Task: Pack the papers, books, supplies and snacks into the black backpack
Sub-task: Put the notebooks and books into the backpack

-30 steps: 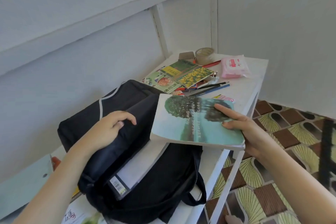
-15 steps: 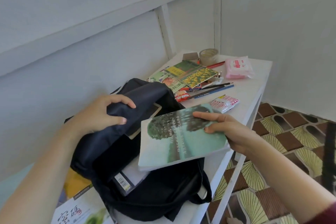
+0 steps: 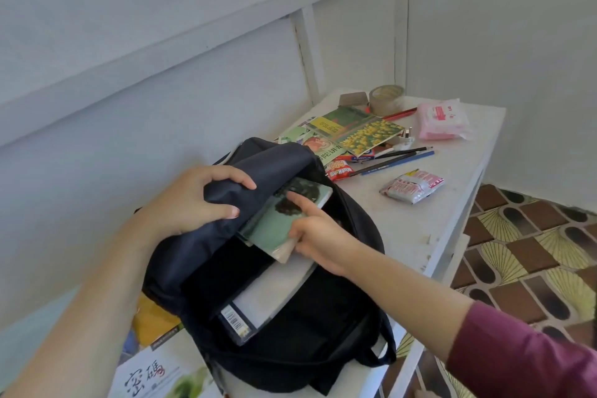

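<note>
The black backpack lies open on the white table. My left hand grips its upper flap and holds it up. My right hand holds a pale green book with a tree cover, partly inside the bag's mouth under the flap. A white book with a barcode lies inside below it. Further back on the table lie two colourful books, pencils, a red snack pack, a pink-and-silver snack pack, a pink tissue pack and a tape roll.
A white book with large black characters and a yellow item lie at the near left beside the bag. A pale wall runs along the table's left and back. The table's right edge drops to a patterned tile floor.
My right hand has carried the green tree book from above the bag's front down into its opening. My left hand has raised the flap higher. The pink-and-silver snack pack is now uncovered.
</note>
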### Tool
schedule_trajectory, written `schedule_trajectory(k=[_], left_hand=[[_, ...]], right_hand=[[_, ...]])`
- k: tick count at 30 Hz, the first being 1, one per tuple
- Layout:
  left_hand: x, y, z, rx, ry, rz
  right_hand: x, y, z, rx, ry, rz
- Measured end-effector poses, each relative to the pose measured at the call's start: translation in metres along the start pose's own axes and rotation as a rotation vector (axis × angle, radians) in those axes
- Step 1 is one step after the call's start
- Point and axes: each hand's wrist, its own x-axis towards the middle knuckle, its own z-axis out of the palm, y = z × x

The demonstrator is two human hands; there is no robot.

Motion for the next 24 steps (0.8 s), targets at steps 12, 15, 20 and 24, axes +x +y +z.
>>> schedule_trajectory(k=[12,15,20,24], left_hand=[[-0.003,-0.002,-0.003,-0.018,0.001,-0.006],[-0.005,0.001,-0.003,-0.018,0.007,-0.013],[-0.008,0.002,-0.002,-0.014,0.013,-0.022],[-0.01,0.003,-0.002,-0.008,0.021,-0.029]], right_hand=[[-0.018,0.031,-0.026,-1.679,0.181,-0.748],[-0.004,0.03,-0.026,-1.822,0.191,-0.725],[0.017,0.023,-0.011,-1.847,0.175,-0.663],[0.03,0.018,-0.005,-1.707,0.059,-0.622]])
